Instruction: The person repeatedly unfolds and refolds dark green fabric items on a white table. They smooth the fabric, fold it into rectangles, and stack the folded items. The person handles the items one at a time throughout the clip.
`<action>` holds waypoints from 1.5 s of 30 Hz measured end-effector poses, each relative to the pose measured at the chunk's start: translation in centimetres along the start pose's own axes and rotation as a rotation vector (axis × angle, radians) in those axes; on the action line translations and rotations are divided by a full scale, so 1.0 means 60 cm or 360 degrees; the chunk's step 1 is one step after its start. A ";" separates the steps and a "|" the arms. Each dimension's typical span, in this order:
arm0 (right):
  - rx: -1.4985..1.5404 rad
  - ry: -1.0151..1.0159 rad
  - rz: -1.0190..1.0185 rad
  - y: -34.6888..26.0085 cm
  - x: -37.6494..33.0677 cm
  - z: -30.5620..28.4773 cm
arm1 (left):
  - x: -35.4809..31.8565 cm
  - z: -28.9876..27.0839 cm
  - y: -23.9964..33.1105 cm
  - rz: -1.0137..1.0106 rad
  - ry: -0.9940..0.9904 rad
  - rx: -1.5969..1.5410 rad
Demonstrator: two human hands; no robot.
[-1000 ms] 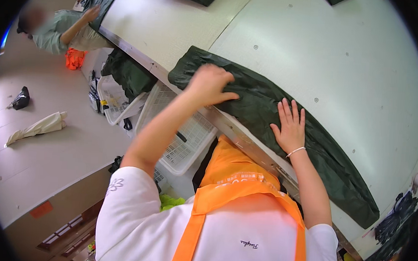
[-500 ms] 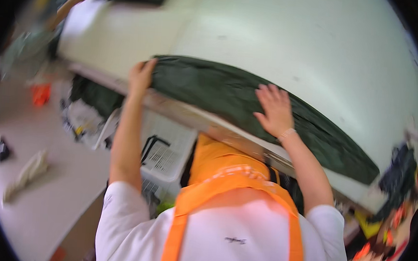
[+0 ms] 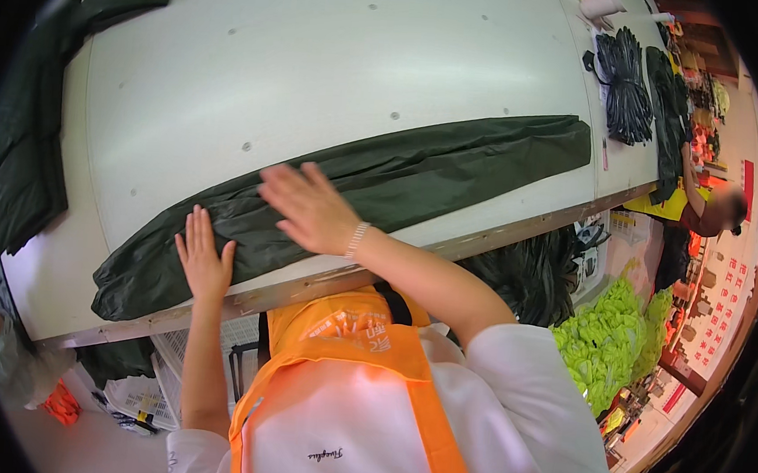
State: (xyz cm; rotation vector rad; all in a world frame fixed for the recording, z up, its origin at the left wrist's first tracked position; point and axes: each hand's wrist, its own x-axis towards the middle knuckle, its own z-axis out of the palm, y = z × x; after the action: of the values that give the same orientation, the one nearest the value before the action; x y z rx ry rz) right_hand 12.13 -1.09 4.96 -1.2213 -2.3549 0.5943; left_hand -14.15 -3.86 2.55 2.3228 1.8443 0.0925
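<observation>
Step in hand: smoothing and flattening, as I judge it; a long dark green garment (image 3: 373, 192) lies folded into a narrow strip along the near edge of the white desk (image 3: 322, 48), and both hands are on or over it.
Garment place: it runs from about 8 o'clock, near the desk's lower left corner, up to about 2 o'clock, lying flat and just inside the wooden edge strip.
Left hand (image 3: 203, 259): open, fingers spread, palm pressed flat on the garment toward its 8 o'clock end; it grips nothing.
Right hand (image 3: 311, 207): open and flat with fingers together, a light bracelet (image 3: 357, 239) at the wrist; it sits over the middle of the strip, and whether the palm touches the cloth or hovers just above it I cannot tell.
Around: more dark green cloth (image 3: 29, 150) hangs over the desk's far left side at 9 o'clock; a bundle of black cords (image 3: 625, 82) lies at 1 o'clock; bright yellow-green fabric (image 3: 605, 340) is piled below the desk at 4 o'clock; another person (image 3: 706, 211) stands at 3 o'clock, well apart.
Next move calls for: probably flat, even pressure swept along the strip toward its 2 o'clock end, with the left hand pinning the near end so the fold does not shift off the desk edge.
</observation>
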 end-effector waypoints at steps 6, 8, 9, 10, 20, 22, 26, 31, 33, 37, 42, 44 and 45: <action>-0.0715 0.0113 0.0921 0.289 -0.256 -0.216 | 0.022 -0.002 -0.023 0.0070 0.0093 0.0096; -0.0975 0.0166 0.1140 0.401 -0.338 -0.284 | 0.031 0.002 -0.038 0.0100 0.0052 0.0142; -0.1098 0.0168 0.1325 0.457 -0.379 -0.311 | 0.038 0.005 -0.049 0.0122 0.0009 0.0167; -0.1211 0.0162 0.1388 0.510 -0.418 -0.339 | 0.042 0.003 -0.053 0.0144 -0.0002 0.0181; -0.0919 0.0614 0.1274 0.662 -0.544 -0.414 | 0.100 -0.049 0.002 -0.0061 -0.0286 0.0493; -0.1074 0.1012 0.1308 0.586 -0.545 -0.415 | 0.088 -0.044 0.034 -0.0282 -0.0039 0.0699; 0.1135 0.1495 0.2204 0.431 -0.593 -0.299 | 0.096 -0.003 0.247 -0.0126 0.0027 0.0005; 0.1728 0.1800 0.2124 0.348 -0.430 -0.247 | 0.135 0.044 0.315 0.0264 -0.0040 -0.0094; 0.1787 0.1953 0.2144 0.407 -0.414 -0.257 | 0.140 0.050 0.318 0.0266 0.0040 -0.0114; 0.1860 0.2341 0.1889 0.515 -0.379 -0.343 | 0.164 0.051 0.363 0.0284 0.0131 -0.0265; 0.0821 0.2694 0.1086 0.381 -0.211 -0.571 | 0.197 0.082 0.431 0.0343 0.0084 -0.0849; 0.0726 0.2481 0.0659 0.251 -0.100 -0.599 | 0.200 0.042 0.394 0.0367 0.0069 -0.1797; 0.0718 0.2328 0.0704 0.188 -0.049 -0.593 | 0.185 -0.008 0.352 0.0178 -0.0028 -0.2187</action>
State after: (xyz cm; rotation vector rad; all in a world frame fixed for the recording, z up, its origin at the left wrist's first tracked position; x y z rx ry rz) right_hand 40.37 8.69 27.48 -1.2527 -0.7075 0.1621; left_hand 8.64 2.35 6.06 1.3613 0.9811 0.9757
